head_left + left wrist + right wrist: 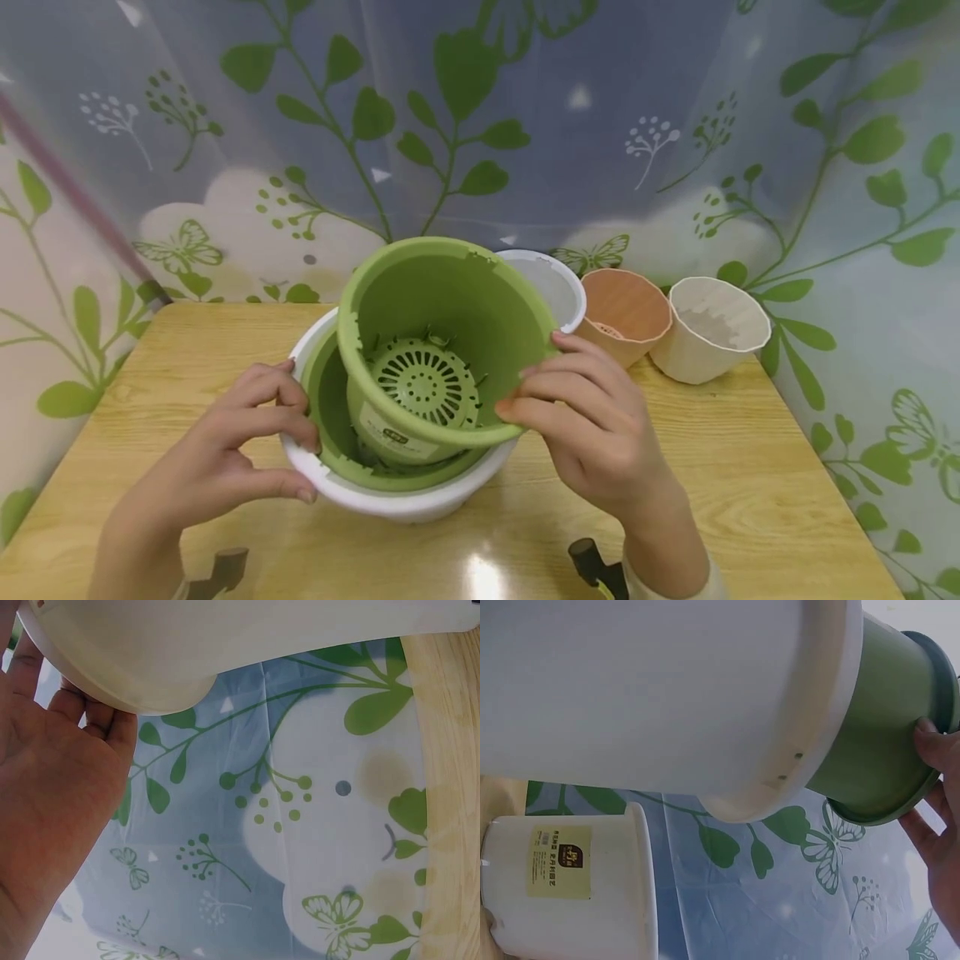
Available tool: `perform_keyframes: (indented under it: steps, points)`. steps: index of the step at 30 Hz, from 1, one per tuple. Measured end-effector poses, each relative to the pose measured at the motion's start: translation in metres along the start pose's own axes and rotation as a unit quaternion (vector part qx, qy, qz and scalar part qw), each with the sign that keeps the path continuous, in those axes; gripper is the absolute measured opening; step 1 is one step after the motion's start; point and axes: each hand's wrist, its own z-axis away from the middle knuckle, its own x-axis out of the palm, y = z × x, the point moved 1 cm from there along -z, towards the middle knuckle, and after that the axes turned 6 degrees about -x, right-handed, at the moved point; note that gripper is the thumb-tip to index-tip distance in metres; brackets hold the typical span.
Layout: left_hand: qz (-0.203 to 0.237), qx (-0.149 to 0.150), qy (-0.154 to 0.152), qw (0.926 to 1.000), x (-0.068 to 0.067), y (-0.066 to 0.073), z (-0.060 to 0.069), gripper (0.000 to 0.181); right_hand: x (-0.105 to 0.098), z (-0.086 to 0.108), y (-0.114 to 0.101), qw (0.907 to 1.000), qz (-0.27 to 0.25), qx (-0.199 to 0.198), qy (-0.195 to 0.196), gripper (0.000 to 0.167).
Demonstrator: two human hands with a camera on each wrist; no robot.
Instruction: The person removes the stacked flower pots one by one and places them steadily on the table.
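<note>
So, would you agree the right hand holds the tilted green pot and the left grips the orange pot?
Not quite: the head view shows the left hand gripping the large white pot; the right hand does hold the tilted green pot.

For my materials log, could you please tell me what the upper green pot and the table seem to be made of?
Upper green pot: probably plastic, satin finish; soft sheen, moulded base slots. Table: wood or wood-look laminate, glossy; visible grain, bright reflection.

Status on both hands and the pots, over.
Left hand grips outer white pot. Right hand holds tilted green pot, partly inside second green pot. No obstruction visible.
</note>
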Motion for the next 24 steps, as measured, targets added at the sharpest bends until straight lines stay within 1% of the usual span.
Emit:
perform_keyframes:
  steps: [6, 13, 17, 24]
  points:
    - [-0.002, -0.002, -0.001, 1.0, -0.0006, -0.0008, 0.0003, 0.035, -0.0019, -0.0002, 0.0018, 0.9997, -0.003, 0.008, 0.025, 0.02]
    - [-0.003, -0.002, 0.0, 1.0, -0.0003, -0.001, 0.0004, 0.035, -0.0024, 0.0018, 0.0033, 0.9989, -0.004, 0.015, 0.043, 0.02]
    - [0.001, -0.002, 0.0, 1.0, -0.0001, -0.0008, 0.0006, 0.035, -0.0029, 0.0026, 0.0045, 0.9978, -0.005, 0.014, 0.064, 0.02]
    - [0.005, 0.004, 0.001, 1.0, -0.0004, -0.0008, -0.0002, 0.035, -0.0055, 0.0035, 0.0056, 0.9944, 0.018, 0.009, 0.104, 0.02]
